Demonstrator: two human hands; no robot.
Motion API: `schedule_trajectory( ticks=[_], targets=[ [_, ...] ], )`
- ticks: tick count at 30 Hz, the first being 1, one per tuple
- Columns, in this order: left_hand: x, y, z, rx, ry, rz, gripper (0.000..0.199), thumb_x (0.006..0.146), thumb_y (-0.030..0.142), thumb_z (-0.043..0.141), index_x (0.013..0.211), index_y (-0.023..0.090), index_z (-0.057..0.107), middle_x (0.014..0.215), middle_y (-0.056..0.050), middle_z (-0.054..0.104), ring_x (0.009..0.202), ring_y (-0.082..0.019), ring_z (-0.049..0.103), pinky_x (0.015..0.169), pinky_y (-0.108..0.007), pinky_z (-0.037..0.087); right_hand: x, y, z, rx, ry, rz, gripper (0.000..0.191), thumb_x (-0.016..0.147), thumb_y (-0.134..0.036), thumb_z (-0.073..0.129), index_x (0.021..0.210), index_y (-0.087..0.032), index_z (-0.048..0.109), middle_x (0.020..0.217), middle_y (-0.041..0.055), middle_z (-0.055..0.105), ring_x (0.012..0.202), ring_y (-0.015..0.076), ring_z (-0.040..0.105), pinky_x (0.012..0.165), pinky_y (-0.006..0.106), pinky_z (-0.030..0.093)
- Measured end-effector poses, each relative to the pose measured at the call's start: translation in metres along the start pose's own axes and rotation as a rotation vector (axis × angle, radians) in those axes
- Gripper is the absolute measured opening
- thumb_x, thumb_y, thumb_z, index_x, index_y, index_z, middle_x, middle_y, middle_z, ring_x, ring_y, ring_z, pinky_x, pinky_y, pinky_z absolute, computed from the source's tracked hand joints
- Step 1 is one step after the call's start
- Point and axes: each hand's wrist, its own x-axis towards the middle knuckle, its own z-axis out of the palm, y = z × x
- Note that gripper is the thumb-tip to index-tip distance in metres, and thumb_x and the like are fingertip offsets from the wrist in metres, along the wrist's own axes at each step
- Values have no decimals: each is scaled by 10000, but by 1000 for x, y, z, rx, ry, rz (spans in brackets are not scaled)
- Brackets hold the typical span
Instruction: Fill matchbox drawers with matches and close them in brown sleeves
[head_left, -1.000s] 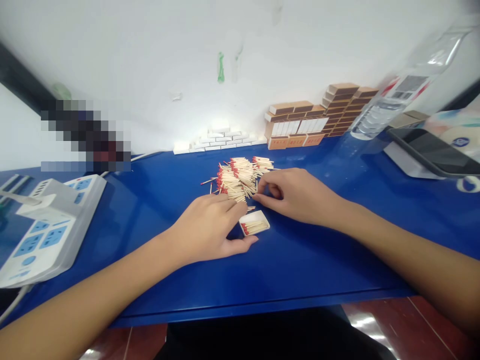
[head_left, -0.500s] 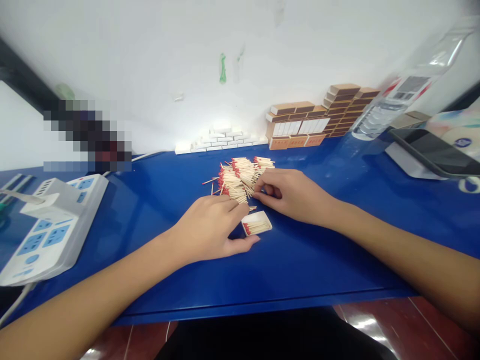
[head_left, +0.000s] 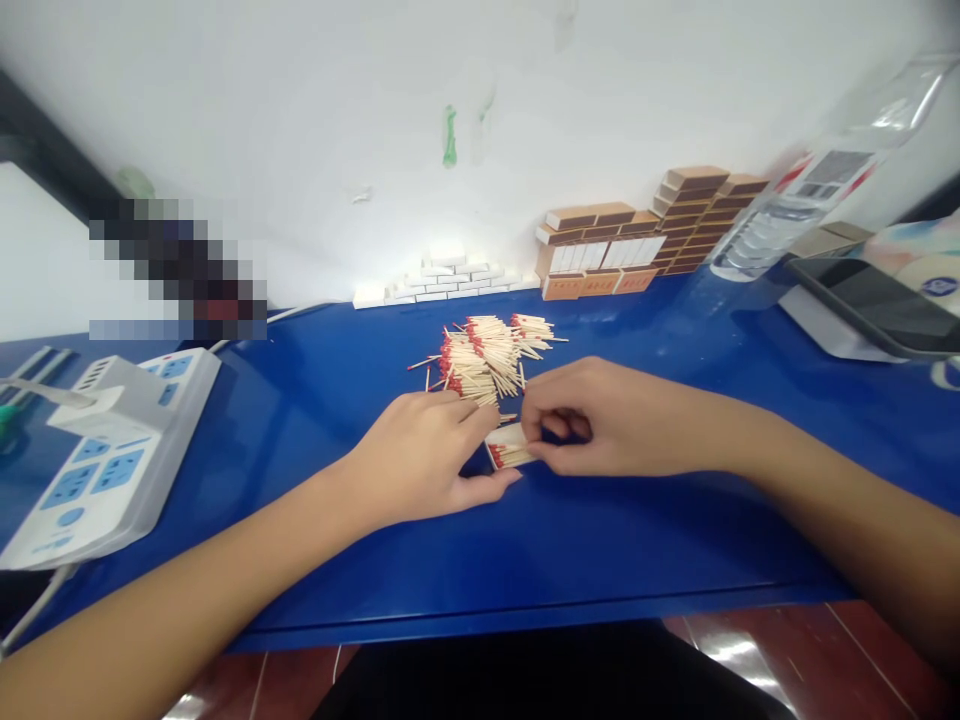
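Note:
A small white matchbox tray (head_left: pixel 501 437) lies on the blue table with several red-headed matches (head_left: pixel 510 455) in it. My left hand (head_left: pixel 427 450) rests at its left side, the thumb along the near edge and the forefinger at the far corner, holding it between them. Over the tray's right end is my right hand (head_left: pixel 592 420), thumb and forefinger pinched at the tail ends of matches; the fingers hide that end of the tray. Just beyond both hands a loose pile of matches (head_left: pixel 480 355) spreads out, heads mostly to the left.
Against the wall stand stacked white trays (head_left: pixel 450 280) and brown matchboxes (head_left: pixel 600 255). To the right are a water bottle (head_left: pixel 795 200) and a phone (head_left: pixel 885 300) on a white box. A power strip (head_left: pixel 112 470) with a plugged-in adapter lies at left.
My right hand has moved from the right edge of the match pile down toward me, onto the tray's right end. My left hand has stayed by the tray.

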Motion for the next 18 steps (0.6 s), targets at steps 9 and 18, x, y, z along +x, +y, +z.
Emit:
schedule_trajectory(
  ticks=[9,18],
  targets=[
    [0,0,0,-7,-19,-6,385,975,546,618,998,171,708,816,-51,751,732,-229,719,621,-326,509,0,3,5,-98,141,-33,58,886,-204,652,838,-216,681,666,-41,573,583,113,477,592,279,341],
    [-2,1,1,18,4,22,406,978,548,625,1062,164,724,821,-44,755,724,-239,730,608,-337,506,7,39,6,-309,251,30,251,998,-206,518,1173,-213,697,1067,84,661,833,194,610,715,315,413]
  ],
)
